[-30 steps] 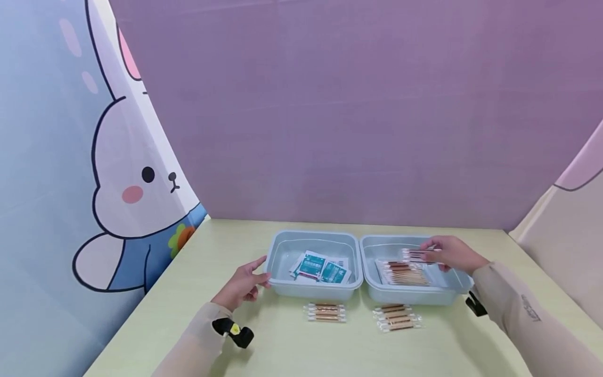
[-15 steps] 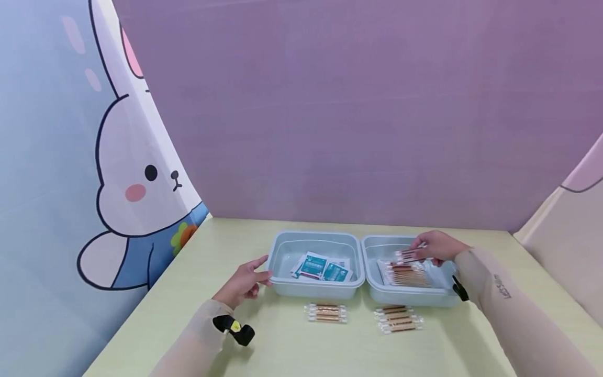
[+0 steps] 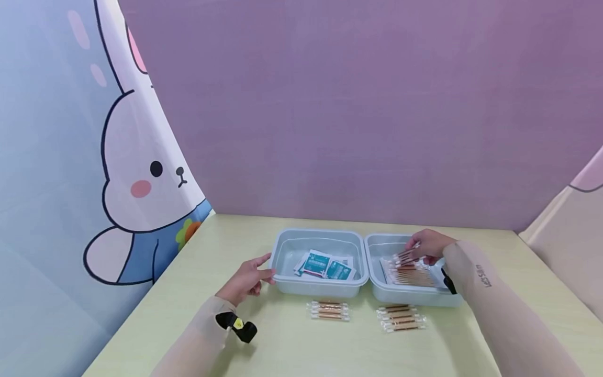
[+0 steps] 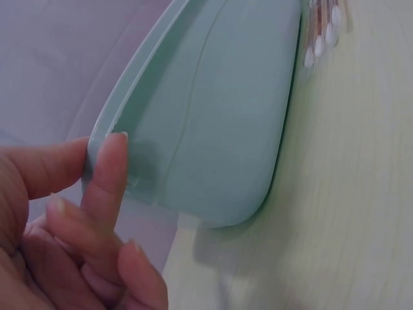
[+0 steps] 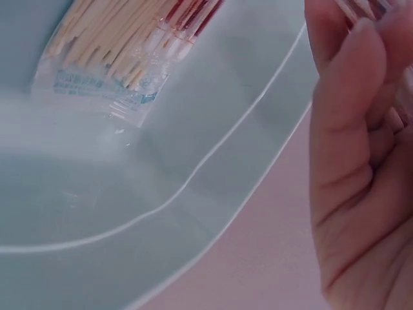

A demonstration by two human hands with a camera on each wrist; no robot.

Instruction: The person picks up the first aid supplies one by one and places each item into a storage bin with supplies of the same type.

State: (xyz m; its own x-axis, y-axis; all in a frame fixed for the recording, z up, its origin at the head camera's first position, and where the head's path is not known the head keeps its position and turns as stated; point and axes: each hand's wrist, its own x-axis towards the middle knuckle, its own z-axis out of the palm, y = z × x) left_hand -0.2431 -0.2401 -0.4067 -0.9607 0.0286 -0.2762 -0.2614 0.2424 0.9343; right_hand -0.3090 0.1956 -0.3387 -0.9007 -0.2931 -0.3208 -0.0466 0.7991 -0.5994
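Observation:
My left hand [image 3: 245,280] pinches the rim of the left light-blue plastic basin [image 3: 313,289] at its left end. In the left wrist view the thumb and a finger [image 4: 108,168] meet at that rim. Inside this basin lie several white-and-teal sachets [image 3: 315,263]. Over the right light-blue basin [image 3: 414,297], my right hand [image 3: 430,244] holds a clear packet of iodine cotton swabs [image 3: 404,256] with brown-red shafts. Below it in the basin lie a bag of wooden-stick cotton swabs [image 3: 415,278] and some red-brown swabs [image 5: 193,16]. The fingers partly hide the held packet.
In front of the left basin lies a packet of swabs [image 3: 330,310] on the pale table [image 3: 363,351]. Another swab group [image 3: 401,318] lies before the right basin. The basins stand side by side. A purple cloth [image 3: 330,115] hangs behind.
My right hand has moved left and slightly down with the swab packet, over the bag in the right basin. The left hand keeps its hold; the view has shifted slightly.

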